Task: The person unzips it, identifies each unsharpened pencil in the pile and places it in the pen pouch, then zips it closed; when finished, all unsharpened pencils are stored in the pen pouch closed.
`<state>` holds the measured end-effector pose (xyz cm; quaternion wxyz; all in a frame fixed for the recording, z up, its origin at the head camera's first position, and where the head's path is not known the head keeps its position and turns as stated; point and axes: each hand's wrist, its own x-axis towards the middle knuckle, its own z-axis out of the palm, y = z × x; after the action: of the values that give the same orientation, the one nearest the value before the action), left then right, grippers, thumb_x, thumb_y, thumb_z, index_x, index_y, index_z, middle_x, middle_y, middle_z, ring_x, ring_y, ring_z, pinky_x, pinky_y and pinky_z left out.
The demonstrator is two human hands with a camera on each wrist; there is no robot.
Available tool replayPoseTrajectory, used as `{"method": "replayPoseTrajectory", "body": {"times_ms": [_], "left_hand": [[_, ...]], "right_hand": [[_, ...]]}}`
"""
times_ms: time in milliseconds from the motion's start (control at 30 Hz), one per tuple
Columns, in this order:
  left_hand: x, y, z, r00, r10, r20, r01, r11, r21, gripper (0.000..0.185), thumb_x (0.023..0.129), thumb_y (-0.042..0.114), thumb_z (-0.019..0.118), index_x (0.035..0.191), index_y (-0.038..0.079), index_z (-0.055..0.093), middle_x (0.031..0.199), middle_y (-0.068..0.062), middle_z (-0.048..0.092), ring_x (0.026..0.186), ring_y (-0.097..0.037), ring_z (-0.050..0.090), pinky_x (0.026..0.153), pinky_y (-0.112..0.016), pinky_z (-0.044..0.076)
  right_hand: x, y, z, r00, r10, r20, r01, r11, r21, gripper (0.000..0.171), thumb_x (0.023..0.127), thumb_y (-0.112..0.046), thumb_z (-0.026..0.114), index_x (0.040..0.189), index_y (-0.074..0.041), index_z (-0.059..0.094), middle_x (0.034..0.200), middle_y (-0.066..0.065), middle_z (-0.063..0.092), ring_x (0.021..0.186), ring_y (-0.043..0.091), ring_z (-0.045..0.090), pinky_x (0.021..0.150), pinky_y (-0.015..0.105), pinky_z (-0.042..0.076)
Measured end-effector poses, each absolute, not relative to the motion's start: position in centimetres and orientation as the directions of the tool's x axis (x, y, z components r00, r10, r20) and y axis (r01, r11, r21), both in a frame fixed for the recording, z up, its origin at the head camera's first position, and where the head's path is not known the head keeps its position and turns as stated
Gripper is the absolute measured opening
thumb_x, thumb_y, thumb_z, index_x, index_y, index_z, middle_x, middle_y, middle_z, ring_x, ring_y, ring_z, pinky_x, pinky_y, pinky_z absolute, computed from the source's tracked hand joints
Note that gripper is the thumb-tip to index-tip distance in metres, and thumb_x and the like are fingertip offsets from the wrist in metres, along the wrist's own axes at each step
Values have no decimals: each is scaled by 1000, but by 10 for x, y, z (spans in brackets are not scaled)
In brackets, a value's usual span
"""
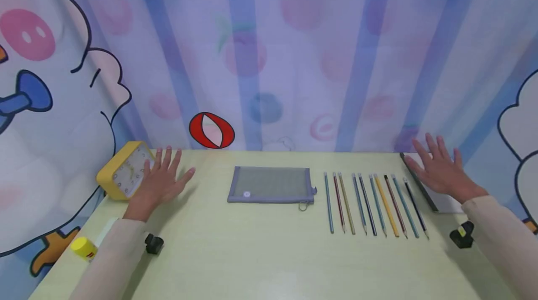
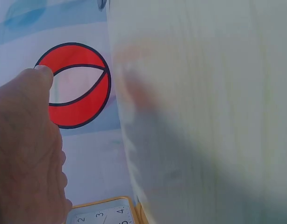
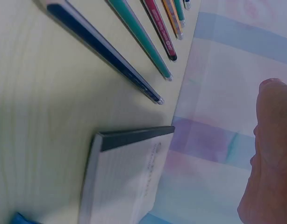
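Near the clock (image 1: 126, 172), the left hand (image 1: 161, 182) was spread and held nothing, with the pouch (image 1: 271, 185) at its three o'clock. The pencils (image 1: 378, 205), their long axes running nearly twelve to six, lay at eight o'clock from the right hand (image 1: 443, 171), the nearer one, also spread and empty, near the pad (image 1: 446, 204).

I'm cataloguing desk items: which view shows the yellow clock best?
The head view: the yellow clock shows nearly whole, partly behind the left hand. The left wrist view catches only a cropped part of its face; the right wrist view misses it.
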<state>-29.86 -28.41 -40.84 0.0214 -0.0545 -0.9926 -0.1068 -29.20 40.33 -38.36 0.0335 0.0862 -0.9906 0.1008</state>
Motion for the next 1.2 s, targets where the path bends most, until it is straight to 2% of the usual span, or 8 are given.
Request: {"method": "replayPoseTrajectory", "body": {"times_ms": [167, 433, 733, 933, 1100, 1200], "left_hand": [[-300, -279, -408, -989, 125, 74, 139, 964, 227, 93, 100, 68, 30, 162, 4, 4, 168, -26, -7, 154, -48, -12, 118, -72, -9], [-303, -244, -404, -965, 237, 113, 261, 920, 292, 96, 98, 70, 34, 162, 4, 6, 170, -21, -3, 157, -42, -9, 122, -66, -4], [-290, -191, -398, -887, 427, 177, 461, 845, 271, 91, 97, 65, 47, 163, 13, 10, 172, -7, -1, 160, -31, -5, 127, -57, 4], [-280, -165, -394, -833, 519, 190, 552, 802, 230, 86, 97, 59, 54, 162, 14, 20, 172, -6, 11, 160, -30, 3, 127, -55, 7], [-274, -141, -393, -798, 583, 156, 602, 755, 258, 86, 95, 59, 57, 162, 17, 23, 171, -4, 15, 160, -26, 4, 128, -53, 9], [-271, -126, -391, -785, 604, 138, 613, 725, 316, 87, 92, 60, 62, 161, 21, 25, 171, 1, 15, 160, -22, 6, 126, -55, 15]], "right_hand": [[-291, 385, -384, -977, -202, 75, -213, 958, -192, 80, 106, -56, 27, 162, -9, -5, 165, 25, -23, 150, 47, -27, 109, 79, -13], [-283, 329, -385, -946, -304, 111, -320, 928, -192, 77, 106, -53, 37, 164, -12, 7, 169, 21, -8, 155, 45, -13, 114, 75, -7], [-277, 281, -389, -894, -431, 120, -446, 882, -156, 75, 105, -51, 43, 163, -14, 13, 171, 17, 3, 158, 40, -6, 120, 68, -2], [-269, 249, -392, -846, -511, 150, -530, 836, -140, 79, 102, -54, 49, 163, -19, 15, 171, 14, 8, 158, 38, -2, 122, 66, 0], [-266, 234, -394, -811, -565, 151, -582, 804, -119, 83, 99, -55, 54, 163, -19, 16, 172, 11, 7, 159, 37, 0, 123, 64, 3], [-267, 229, -395, -788, -595, 159, -614, 778, -131, 83, 99, -54, 55, 164, -21, 15, 172, 10, 7, 159, 37, 2, 124, 61, 5]]}}
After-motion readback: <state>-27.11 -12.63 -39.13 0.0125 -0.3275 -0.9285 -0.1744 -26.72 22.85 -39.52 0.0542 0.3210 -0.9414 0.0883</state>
